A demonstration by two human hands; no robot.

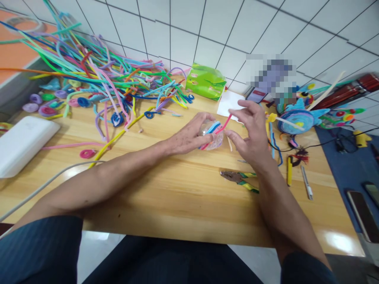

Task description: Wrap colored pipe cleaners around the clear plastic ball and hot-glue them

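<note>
A white tiled wall stops the far side of the worktop. The near edge runs under both arms, and the right edge slants down past the right arm. Plain wood shows between the arms, so there is room to move there. A big pile of fuzzy sticks fills the far left, and a white box lies nearer on that side. The left hand curls its fingers around a clear round thing and holds it above the middle of the wood. The right hand has its thumb and fingers loosely apart; I cannot tell if they touch the stick tip. Pliers lie below that hand. The clear round thing is shiny and see-through, with blue strips across it. A bright pink stick pokes up from it toward the right hand.
</note>
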